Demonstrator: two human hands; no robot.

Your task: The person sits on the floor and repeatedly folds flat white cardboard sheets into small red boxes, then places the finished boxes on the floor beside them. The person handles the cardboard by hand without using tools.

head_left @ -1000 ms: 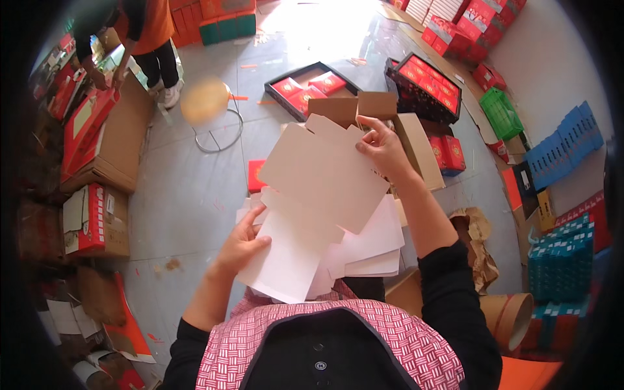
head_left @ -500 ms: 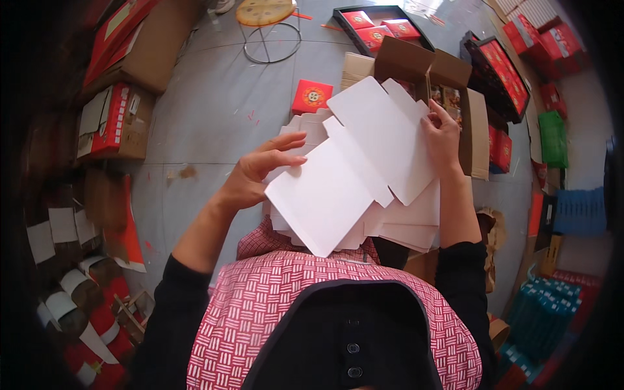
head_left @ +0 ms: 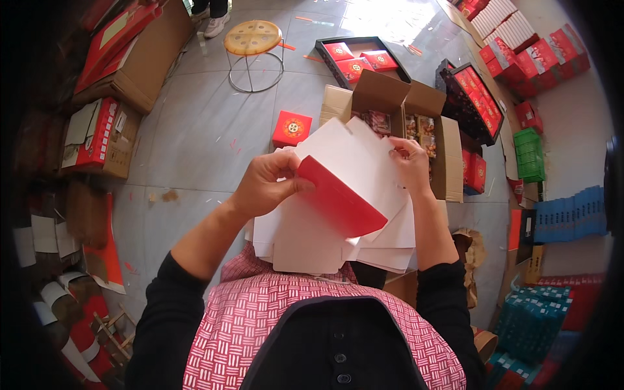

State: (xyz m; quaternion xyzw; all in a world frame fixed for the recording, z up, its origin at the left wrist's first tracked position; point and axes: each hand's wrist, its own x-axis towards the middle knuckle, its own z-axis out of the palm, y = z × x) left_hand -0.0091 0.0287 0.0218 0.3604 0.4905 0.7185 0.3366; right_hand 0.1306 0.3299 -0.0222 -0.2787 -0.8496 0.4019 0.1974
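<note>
Between my two hands is a flat die-cut box blank (head_left: 354, 156), white inside and red outside. One panel is folded up, so its red outer face shows toward me. My left hand (head_left: 268, 182) pinches that folded panel near its upper left corner, thumb against the red side. At the blank's right edge, my right hand (head_left: 414, 162) grips it between thumb and fingers. Below lies a pile of more white blanks (head_left: 305, 244), spread in front of my checked apron. A finished-looking red box (head_left: 292, 129) with a round emblem sits just beyond the blank.
An open carton (head_left: 453, 156) with small packets stands beyond my right hand. Farther off are a black tray (head_left: 396, 58) of red boxes, a round stool (head_left: 253, 39) and a person's shoes (head_left: 216, 26). Cartons (head_left: 97, 140) line the left; a green crate (head_left: 530, 154) stands right.
The blank's left panel, flat and white before, is now folded up with its red side showing. Both hands still hold the blank. The whole view has shifted slightly, and a person's feet show at the top.
</note>
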